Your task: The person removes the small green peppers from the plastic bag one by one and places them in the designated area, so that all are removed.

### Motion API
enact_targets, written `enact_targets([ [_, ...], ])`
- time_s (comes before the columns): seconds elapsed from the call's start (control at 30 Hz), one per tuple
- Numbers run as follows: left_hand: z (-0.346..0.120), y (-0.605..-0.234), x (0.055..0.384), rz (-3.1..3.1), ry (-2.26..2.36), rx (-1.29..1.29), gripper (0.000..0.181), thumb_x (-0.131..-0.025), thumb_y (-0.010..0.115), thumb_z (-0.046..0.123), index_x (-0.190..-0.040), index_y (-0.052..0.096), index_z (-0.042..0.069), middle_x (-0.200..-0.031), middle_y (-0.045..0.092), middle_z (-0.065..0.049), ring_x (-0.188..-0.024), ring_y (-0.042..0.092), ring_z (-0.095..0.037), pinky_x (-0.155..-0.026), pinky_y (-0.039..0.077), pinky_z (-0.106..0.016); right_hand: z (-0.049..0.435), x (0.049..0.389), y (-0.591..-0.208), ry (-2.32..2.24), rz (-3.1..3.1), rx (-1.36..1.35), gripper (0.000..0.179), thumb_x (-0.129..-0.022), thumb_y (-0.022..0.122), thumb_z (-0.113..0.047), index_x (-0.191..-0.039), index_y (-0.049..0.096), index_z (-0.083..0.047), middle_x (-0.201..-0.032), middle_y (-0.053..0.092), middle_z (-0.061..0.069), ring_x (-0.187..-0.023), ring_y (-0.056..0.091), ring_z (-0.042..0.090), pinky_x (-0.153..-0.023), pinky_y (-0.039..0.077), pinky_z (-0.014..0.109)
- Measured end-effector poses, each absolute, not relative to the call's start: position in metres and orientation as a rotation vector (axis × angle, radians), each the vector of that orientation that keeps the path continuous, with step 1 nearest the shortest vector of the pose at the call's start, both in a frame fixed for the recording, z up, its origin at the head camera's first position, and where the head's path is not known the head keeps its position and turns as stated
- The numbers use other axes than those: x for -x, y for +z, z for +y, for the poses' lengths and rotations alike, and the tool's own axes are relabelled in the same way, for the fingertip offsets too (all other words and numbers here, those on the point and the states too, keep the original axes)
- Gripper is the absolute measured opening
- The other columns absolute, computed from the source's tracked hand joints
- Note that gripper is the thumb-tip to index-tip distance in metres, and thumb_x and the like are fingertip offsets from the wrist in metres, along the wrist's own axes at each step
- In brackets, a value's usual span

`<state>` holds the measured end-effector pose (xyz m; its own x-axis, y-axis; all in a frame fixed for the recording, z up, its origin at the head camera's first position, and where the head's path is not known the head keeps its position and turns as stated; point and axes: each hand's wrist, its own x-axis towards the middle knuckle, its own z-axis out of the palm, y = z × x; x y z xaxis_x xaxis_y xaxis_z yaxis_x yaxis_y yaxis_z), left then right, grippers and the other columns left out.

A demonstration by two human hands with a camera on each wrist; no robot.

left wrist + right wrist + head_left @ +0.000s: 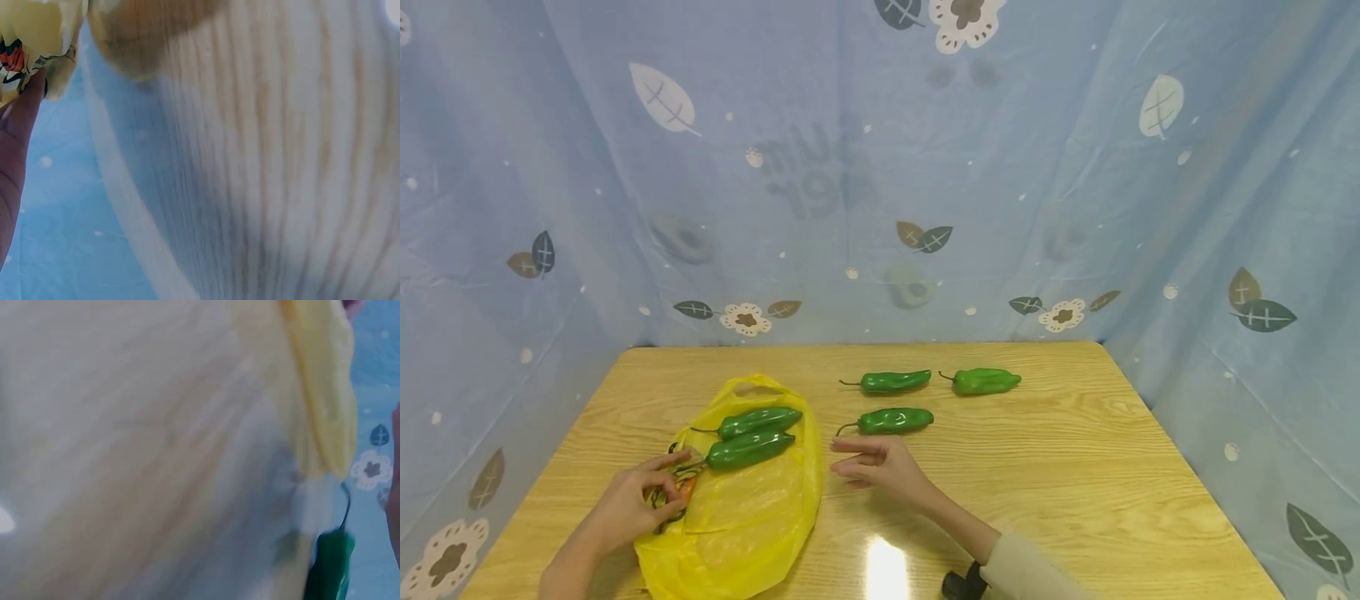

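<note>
A yellow plastic bag (745, 517) lies spread on the left of the table, with printing near its left edge. Two green peppers (751, 450) rest on it side by side, stems to the left. My left hand (636, 500) grips the bag's printed left edge, fingers curled, index fingertip close to the nearer pepper's stem. In the left wrist view, one finger (24, 115) meets the crumpled bag (47, 31). My right hand (883, 468) hovers right of the bag, holding nothing, its fingers pointing left just below a green pepper (895, 421).
Two more green peppers, one dark (895, 382) and one lighter (987, 382), lie near the back of the wooden table (1060, 483). A patterned blue curtain (850, 167) surrounds the back and sides. Something black (964, 583) shows beside the right sleeve.
</note>
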<state>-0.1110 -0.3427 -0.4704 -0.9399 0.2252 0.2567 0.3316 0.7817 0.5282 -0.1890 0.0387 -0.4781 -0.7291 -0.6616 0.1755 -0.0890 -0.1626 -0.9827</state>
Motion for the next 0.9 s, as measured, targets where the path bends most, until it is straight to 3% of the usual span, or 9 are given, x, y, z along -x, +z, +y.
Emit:
enact_targets([
  [0.13,-0.344,-0.471,0.111,-2.805,-0.847,0.412,0.034,-0.072,0.083,0.011,-0.063,0.058,0.032,-0.124,0.062,-0.018,-0.108,0.057,-0.048,-0.066,0.042,-0.024,0.005,0.2,-0.476,-1.954,1.737,0.902,0.043,-0.091,0.062,-0.001,-0.132,0.051,0.008,-0.133,0.05,0.029,-0.113,0.06,0.033,-0.088,0.051,0.035],
  [0.23,-0.344,-0.472,0.112,-2.805,-0.853,0.425,0.034,-0.072,0.083,0.011,-0.064,0.058,0.032,-0.124,0.061,-0.019,-0.107,0.057,-0.048,-0.065,0.041,-0.024,-0.016,0.206,-0.478,-1.981,1.785,0.939,0.041,-0.091,0.062,0.002,-0.13,0.053,0.008,-0.133,0.052,0.027,-0.119,0.055,0.037,-0.094,0.047,0.035],
  [0.4,-0.345,-0.475,0.113,-2.786,-0.919,0.445,0.034,-0.073,0.082,0.008,-0.064,0.057,0.031,-0.124,0.06,-0.022,-0.106,0.056,-0.05,-0.058,0.037,-0.023,-0.043,0.214,-0.485,-1.932,1.925,0.964,0.04,-0.087,0.066,0.002,-0.126,0.057,0.008,-0.132,0.056,0.02,-0.126,0.05,0.031,-0.1,0.042,0.037],
  [0.53,-0.345,-0.475,0.113,-2.783,-0.926,0.439,0.034,-0.073,0.082,0.008,-0.064,0.057,0.031,-0.124,0.06,-0.022,-0.106,0.056,-0.05,-0.057,0.036,-0.022,-0.058,0.217,-0.49,-1.801,2.098,1.008,0.042,-0.084,0.071,-0.005,-0.125,0.061,0.002,-0.129,0.06,0.012,-0.122,0.054,0.02,-0.098,0.043,0.029],
  [0.63,-0.345,-0.476,0.113,-2.779,-0.915,0.439,0.035,-0.073,0.082,0.008,-0.064,0.057,0.031,-0.124,0.061,-0.022,-0.106,0.056,-0.049,-0.058,0.036,-0.022,-0.066,0.22,-0.493,-1.629,2.293,1.078,0.043,-0.083,0.074,-0.013,-0.124,0.064,-0.003,-0.125,0.064,0.007,-0.099,0.061,0.011,-0.085,0.047,0.017],
  [0.73,-0.346,-0.476,0.112,-2.782,-0.909,0.44,0.035,-0.073,0.082,0.008,-0.064,0.057,0.031,-0.124,0.061,-0.022,-0.106,0.056,-0.049,-0.059,0.038,-0.023,-0.073,0.222,-0.495,-1.446,2.459,1.165,0.045,-0.082,0.076,-0.017,-0.123,0.065,-0.006,-0.122,0.066,0.004,-0.093,0.061,0.009,-0.079,0.046,0.015],
  [0.9,-0.345,-0.476,0.112,-2.796,-0.921,0.428,0.034,-0.073,0.082,0.008,-0.064,0.058,0.03,-0.124,0.061,-0.021,-0.107,0.056,-0.05,-0.06,0.038,-0.023,-0.084,0.225,-0.494,-1.205,2.556,1.189,0.045,-0.082,0.075,-0.018,-0.124,0.064,-0.005,-0.122,0.065,0.005,-0.117,0.057,0.015,-0.096,0.043,0.021],
])
